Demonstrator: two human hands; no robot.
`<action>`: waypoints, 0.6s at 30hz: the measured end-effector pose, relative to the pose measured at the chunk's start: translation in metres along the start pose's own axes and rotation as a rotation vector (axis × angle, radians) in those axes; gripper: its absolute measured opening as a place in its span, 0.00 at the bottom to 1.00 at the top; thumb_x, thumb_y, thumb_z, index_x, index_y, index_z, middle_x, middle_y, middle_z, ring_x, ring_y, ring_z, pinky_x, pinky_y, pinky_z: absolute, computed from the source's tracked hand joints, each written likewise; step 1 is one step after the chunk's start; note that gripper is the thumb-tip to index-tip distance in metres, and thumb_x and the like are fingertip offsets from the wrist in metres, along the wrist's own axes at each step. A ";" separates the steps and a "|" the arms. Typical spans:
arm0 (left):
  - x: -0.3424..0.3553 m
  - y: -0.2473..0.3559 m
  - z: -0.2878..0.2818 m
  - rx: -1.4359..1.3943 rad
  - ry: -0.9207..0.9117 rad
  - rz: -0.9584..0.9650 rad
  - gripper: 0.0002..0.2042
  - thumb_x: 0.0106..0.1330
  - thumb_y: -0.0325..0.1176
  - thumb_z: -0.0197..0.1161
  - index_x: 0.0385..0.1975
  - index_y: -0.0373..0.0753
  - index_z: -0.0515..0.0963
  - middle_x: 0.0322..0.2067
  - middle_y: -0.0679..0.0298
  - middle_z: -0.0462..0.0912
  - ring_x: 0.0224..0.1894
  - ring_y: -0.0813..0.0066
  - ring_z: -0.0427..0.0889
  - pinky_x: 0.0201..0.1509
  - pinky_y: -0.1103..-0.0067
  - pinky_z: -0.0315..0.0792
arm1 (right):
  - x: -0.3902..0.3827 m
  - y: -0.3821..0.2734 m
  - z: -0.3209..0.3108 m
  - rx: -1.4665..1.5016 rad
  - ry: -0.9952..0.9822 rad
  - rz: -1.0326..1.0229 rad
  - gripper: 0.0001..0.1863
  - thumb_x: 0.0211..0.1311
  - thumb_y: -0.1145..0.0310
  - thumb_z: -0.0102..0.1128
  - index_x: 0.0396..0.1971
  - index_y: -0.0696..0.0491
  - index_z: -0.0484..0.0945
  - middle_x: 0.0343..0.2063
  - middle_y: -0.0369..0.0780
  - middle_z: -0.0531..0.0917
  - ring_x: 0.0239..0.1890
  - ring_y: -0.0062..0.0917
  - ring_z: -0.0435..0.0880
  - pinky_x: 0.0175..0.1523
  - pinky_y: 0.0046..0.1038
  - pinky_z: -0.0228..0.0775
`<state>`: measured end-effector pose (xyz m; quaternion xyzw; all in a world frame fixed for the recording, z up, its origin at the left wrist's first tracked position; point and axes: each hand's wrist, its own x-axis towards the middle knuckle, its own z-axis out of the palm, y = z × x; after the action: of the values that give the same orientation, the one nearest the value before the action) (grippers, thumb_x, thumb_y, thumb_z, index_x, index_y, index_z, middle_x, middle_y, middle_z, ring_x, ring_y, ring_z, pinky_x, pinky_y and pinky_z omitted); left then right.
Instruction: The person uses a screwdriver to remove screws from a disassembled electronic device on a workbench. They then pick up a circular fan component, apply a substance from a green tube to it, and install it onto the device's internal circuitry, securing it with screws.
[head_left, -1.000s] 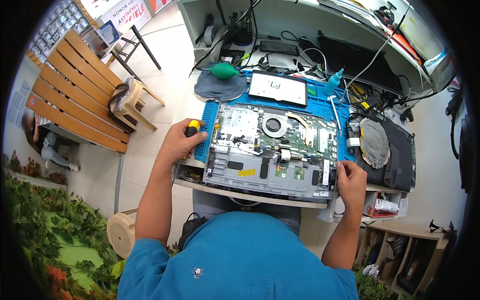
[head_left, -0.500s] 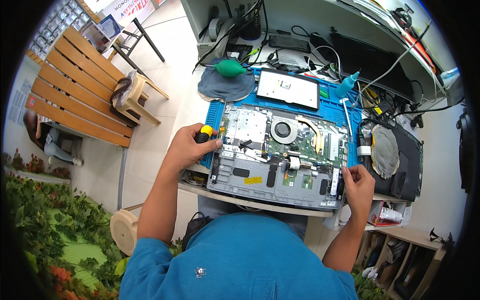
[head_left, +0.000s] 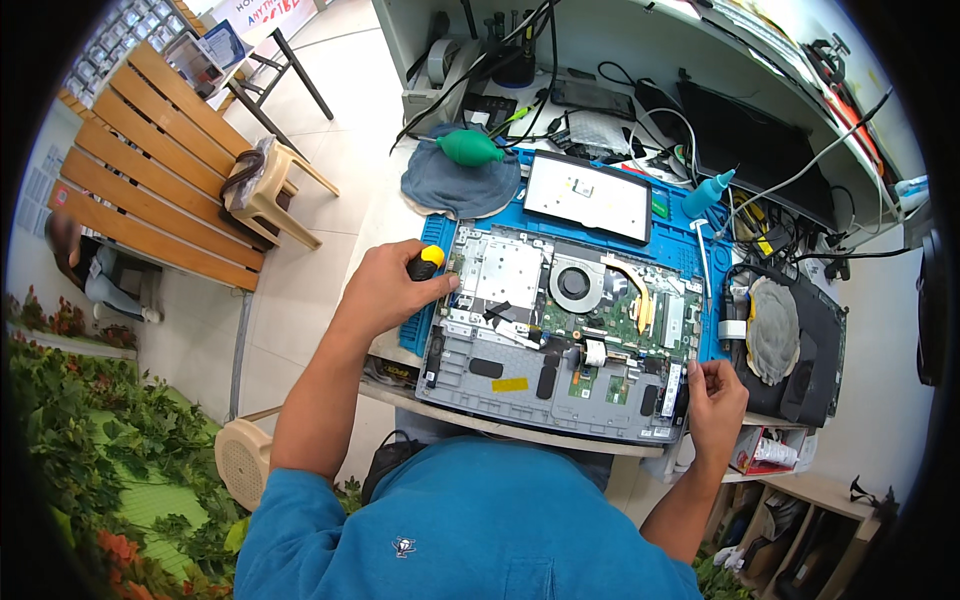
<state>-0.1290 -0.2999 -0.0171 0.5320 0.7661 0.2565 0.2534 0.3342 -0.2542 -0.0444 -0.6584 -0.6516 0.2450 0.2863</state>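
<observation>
An opened laptop base (head_left: 508, 345) lies on the blue work mat, its fan (head_left: 574, 286), green circuit board (head_left: 620, 310) and copper-coloured heat pipe (head_left: 645, 300) bare. My left hand (head_left: 385, 292) is closed around a yellow-and-black screwdriver handle (head_left: 427, 263). The thumb of that hand reaches to the laptop's left edge; the tool's shaft cannot be made out. At the laptop's lower right edge, my right hand (head_left: 718, 402) pinches the rim between thumb and fingers. Beneath the fan, a whitish ribbon-like piece (head_left: 595, 353) sits near the middle.
Behind the laptop are a white-topped tray (head_left: 587, 195), a green air blower (head_left: 470, 147) on a grey cloth (head_left: 450, 185) and a blue bottle (head_left: 708, 192). To the right, a grey pad (head_left: 773, 330) rests on a dark laptop part (head_left: 815, 350). Cables hang over the bench.
The whole view has shifted and tilted slightly, so the bench sits a little lower and further right. Both hands keep nearly the same places at the laptop's edges.
</observation>
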 end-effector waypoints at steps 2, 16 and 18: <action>0.003 0.003 0.000 -0.010 -0.021 -0.029 0.25 0.59 0.49 0.83 0.38 0.30 0.87 0.28 0.50 0.89 0.29 0.60 0.86 0.37 0.66 0.79 | -0.001 0.003 0.003 0.006 0.022 -0.019 0.16 0.76 0.65 0.74 0.32 0.62 0.83 0.22 0.31 0.80 0.25 0.11 0.70 0.31 0.22 0.62; 0.006 -0.006 0.007 -0.084 -0.012 -0.027 0.21 0.60 0.44 0.85 0.38 0.31 0.87 0.23 0.65 0.84 0.24 0.77 0.78 0.31 0.74 0.74 | -0.004 0.005 0.004 0.044 0.011 -0.031 0.15 0.77 0.67 0.72 0.32 0.63 0.82 0.22 0.31 0.80 0.25 0.10 0.70 0.30 0.21 0.61; 0.007 -0.006 0.003 -0.155 -0.059 -0.120 0.23 0.59 0.47 0.84 0.37 0.30 0.87 0.24 0.59 0.85 0.25 0.73 0.80 0.32 0.71 0.75 | -0.004 0.003 0.003 0.032 0.013 -0.042 0.15 0.77 0.67 0.72 0.32 0.63 0.82 0.22 0.31 0.80 0.25 0.10 0.70 0.30 0.21 0.62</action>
<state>-0.1334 -0.2951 -0.0242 0.4713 0.7666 0.2837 0.3312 0.3342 -0.2577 -0.0490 -0.6414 -0.6596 0.2448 0.3061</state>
